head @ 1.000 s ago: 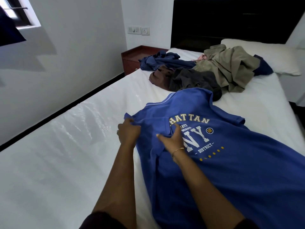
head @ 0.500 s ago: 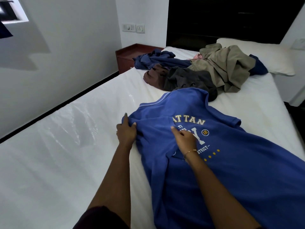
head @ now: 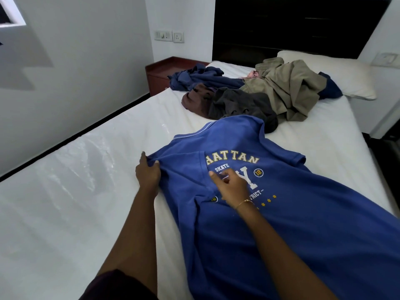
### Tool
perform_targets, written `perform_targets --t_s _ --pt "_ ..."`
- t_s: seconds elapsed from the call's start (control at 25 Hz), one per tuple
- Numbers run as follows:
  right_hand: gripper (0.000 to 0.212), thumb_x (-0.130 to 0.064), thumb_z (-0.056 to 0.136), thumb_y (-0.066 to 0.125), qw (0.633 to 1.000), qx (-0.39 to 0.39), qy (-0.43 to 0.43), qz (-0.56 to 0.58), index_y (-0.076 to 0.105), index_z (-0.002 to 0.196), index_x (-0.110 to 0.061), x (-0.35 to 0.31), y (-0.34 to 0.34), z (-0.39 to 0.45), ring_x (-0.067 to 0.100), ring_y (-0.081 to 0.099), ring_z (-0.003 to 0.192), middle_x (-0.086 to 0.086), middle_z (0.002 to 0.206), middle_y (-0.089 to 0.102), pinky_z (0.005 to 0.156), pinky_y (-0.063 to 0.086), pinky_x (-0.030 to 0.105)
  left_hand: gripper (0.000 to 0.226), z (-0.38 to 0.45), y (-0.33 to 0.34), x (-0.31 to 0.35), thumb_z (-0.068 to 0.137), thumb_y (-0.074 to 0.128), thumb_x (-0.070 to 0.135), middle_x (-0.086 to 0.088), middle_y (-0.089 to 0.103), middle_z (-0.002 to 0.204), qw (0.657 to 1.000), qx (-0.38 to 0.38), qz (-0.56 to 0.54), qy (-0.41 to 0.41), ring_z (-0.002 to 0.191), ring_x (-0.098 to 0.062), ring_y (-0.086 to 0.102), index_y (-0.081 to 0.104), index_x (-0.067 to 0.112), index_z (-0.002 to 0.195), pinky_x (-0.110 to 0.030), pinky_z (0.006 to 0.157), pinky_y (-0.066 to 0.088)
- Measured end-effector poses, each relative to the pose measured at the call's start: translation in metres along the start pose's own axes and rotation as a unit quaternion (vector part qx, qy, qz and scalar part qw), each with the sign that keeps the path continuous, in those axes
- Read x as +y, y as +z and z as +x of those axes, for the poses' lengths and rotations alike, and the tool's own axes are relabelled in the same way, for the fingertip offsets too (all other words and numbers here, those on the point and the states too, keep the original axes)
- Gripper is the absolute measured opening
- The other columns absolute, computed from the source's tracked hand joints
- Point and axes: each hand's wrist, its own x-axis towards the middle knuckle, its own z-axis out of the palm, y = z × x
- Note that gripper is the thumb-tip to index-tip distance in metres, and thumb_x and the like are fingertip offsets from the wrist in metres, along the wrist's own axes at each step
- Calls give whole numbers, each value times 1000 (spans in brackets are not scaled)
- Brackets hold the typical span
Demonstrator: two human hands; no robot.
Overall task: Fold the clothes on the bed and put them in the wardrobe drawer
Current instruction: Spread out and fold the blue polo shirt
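A blue polo shirt [head: 281, 213] with yellow and white lettering lies spread on the white bed [head: 75, 202], collar toward the headboard. Its left side is folded inward over the print. My left hand [head: 148, 173] grips the shirt's left edge near the shoulder, thumb on top of the cloth. Over the lettering, my right hand [head: 231, 187] rests on the chest with its fingers curled; whether they pinch cloth I cannot make out. Farther up the bed sits a heap of unfolded clothes [head: 249, 98]: navy, brown, dark grey and khaki pieces.
A white pillow [head: 346, 72] lies against the dark headboard [head: 292, 24]. A reddish wooden nightstand [head: 160, 72] stands at the bed's far left corner by the white wall. The bed's left half is bare sheet under glossy plastic. No wardrobe is in view.
My right hand slid rightward over the print, carrying the shirt's folded left panel farther across the lettering. My left hand stayed gripping the left shoulder edge.
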Motion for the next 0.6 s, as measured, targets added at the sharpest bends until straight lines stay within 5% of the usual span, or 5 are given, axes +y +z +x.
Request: perform_targets --t_s 0.08,0.16,0.28,0.48,0.6 --pt "45 -41 80 68 993 -31 -29 -112 52 110 -12 -6 5 0 22 49 80 3 79 51 71 44 32 53 -1 1 3 95 44 2 -3 43 141 999 -6 -38 -9 126 -19 43 32 15 145 -22 100 34" --pt "46 -22 83 70 987 -48 -47 -145 52 121 -6 -7 9 1 20 50 85 2 79 52 81 46 31 46 2 -3 8 96 42 1 -3 45 141 993 -15 -113 -44 121 -17 46 40 14 141 -23 101 36" --pt "31 -7 87 62 991 -43 -39 -122 58 116 0 -5 8 3 22 54 85 -1 70 50 80 44 25 40 7 -10 9 101 36 10 -1 45 142 969 -61 -224 -83 126 -17 45 42 17 140 -25 100 38" --pt "23 1 87 55 977 153 -46 -139 56 110 -1 -10 -4 1 33 51 105 17 109 53 83 41 34 44 14 -10 2 95 46 -2 -8 56 117 963 -44 -253 -86 100 -24 55 48 20 132 -32 86 46" --pt "19 -16 90 55 972 116 -128 -161 54 106 -4 -26 14 -35 30 52 102 14 113 51 78 38 33 33 17 -5 3 93 50 1 -1 59 96 981 -21 -186 -50 93 -21 54 51 22 118 -31 82 46"
